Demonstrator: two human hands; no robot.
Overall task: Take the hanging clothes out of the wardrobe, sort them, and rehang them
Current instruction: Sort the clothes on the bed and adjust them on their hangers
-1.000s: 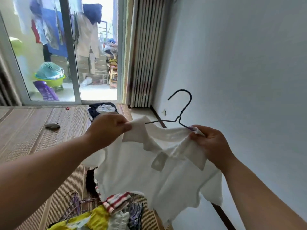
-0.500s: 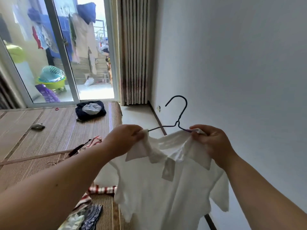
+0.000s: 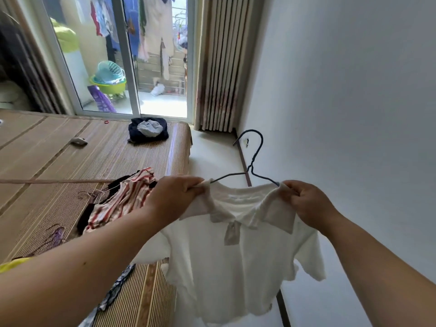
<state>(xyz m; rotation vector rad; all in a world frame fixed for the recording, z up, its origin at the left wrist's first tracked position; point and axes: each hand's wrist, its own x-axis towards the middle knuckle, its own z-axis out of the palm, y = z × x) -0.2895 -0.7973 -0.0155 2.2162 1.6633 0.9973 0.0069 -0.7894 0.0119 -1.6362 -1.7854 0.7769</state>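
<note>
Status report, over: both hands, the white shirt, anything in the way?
Left hand pinches the white polo shirt at one shoulder, right hand at the other. Wire hanger inside its neck, hook up. Nothing in the way.

We can read no words or numbers here. The purple bag shows pale marks, too blurred; the faint neck tag in the white shirt and the dark patch on the grey garment are illegible too.

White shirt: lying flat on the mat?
No, the left hand and right hand hold the white shirt up in the air on the wire hanger.
</note>
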